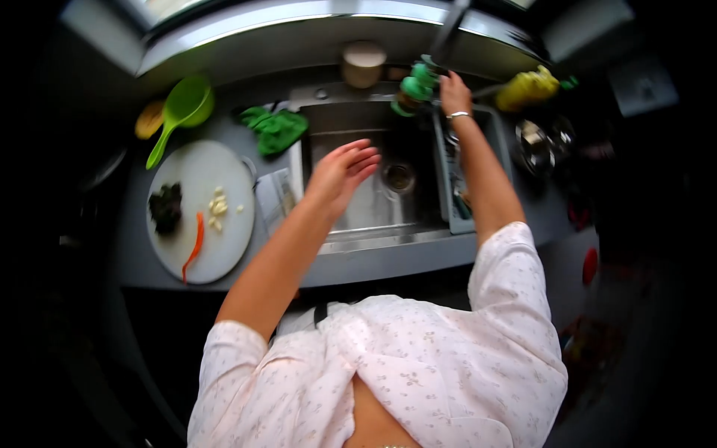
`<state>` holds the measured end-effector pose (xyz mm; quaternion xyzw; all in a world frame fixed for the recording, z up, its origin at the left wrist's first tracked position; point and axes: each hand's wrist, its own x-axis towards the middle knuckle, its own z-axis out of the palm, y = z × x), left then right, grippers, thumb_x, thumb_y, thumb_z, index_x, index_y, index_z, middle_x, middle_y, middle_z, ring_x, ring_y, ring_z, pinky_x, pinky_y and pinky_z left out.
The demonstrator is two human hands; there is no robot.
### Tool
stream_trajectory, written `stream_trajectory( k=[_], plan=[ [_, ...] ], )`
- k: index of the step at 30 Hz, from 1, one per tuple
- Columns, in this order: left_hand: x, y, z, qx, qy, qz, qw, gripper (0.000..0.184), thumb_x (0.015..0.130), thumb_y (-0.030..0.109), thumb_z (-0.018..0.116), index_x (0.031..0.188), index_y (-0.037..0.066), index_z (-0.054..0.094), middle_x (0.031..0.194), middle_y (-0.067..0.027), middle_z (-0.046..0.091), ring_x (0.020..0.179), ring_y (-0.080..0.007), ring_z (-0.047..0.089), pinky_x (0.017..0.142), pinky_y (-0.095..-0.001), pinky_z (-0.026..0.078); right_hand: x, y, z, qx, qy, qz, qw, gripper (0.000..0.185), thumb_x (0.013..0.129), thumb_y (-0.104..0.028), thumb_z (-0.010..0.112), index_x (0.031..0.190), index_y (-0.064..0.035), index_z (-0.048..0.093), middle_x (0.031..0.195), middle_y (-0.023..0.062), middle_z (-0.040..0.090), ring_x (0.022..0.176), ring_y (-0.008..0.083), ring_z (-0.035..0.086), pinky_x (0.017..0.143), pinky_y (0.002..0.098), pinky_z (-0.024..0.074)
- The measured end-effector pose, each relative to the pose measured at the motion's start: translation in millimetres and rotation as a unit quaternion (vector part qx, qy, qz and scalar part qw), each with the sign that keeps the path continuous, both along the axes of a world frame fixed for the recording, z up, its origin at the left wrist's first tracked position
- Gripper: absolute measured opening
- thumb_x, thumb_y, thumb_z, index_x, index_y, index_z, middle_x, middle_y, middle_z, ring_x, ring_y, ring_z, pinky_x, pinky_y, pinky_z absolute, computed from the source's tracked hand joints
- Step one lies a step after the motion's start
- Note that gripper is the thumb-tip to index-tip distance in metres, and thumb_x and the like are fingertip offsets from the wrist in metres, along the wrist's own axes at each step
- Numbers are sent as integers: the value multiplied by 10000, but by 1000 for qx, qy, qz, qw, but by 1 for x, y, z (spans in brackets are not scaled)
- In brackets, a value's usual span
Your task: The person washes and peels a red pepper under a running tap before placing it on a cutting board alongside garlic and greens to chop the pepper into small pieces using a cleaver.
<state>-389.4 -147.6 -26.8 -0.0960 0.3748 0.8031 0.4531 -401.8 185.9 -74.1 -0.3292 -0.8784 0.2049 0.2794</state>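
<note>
My left hand [346, 173] hovers over the steel sink [366, 216], holding nothing, its fingers stretched out towards the right. The drain [399, 178] lies below and to the right of it. At the back of the sink my right hand [456, 95] is closed beside the dark faucet [448, 31]; what its fingers grip is hidden. Just left of that hand is a green, ribbed, bottle-like piece [420, 84], close to the faucet. A grey rack [499, 138] with utensils sits under my right forearm.
To the left, a round white cutting board [231, 250] carries an orange strip [196, 246], pale chopped pieces [216, 205] and a dark leafy heap [165, 207]. Behind it are a lime-green strainer-like scoop [187, 104] and a green cloth [275, 130]. A yellow bottle [526, 89] stands at the right.
</note>
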Motion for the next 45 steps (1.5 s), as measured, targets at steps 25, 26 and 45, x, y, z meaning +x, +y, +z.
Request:
stream_trajectory(
  k=[25, 26, 45],
  plan=[
    [-24, 138, -57, 43, -89, 142, 985, 195, 961, 193, 445, 1055, 66, 559, 948, -97, 626, 829, -223, 626, 711, -328, 527, 17, -46, 5, -252, 90, 206, 941, 167, 885, -148, 539, 975, -35, 623, 849, 83, 639, 753, 192, 609, 693, 313, 485],
    [-22, 135, -56, 41, -88, 149, 984, 195, 961, 193, 445, 1055, 66, 559, 948, -97, 626, 829, -223, 626, 711, -328, 527, 18, -61, -10, -423, 100, 260, 862, 148, 892, -146, 534, 942, -32, 615, 822, 64, 627, 730, 165, 602, 650, 282, 483],
    [-3, 119, -51, -15, 138, 149, 979, 194, 931, 232, 472, 911, 68, 574, 810, -63, 593, 739, -165, 572, 701, -298, 477, 43, -161, -32, -368, 202, 201, 885, 314, 937, -296, 479, 1039, -28, 607, 880, 97, 651, 767, 225, 624, 679, 339, 499]
  ],
)
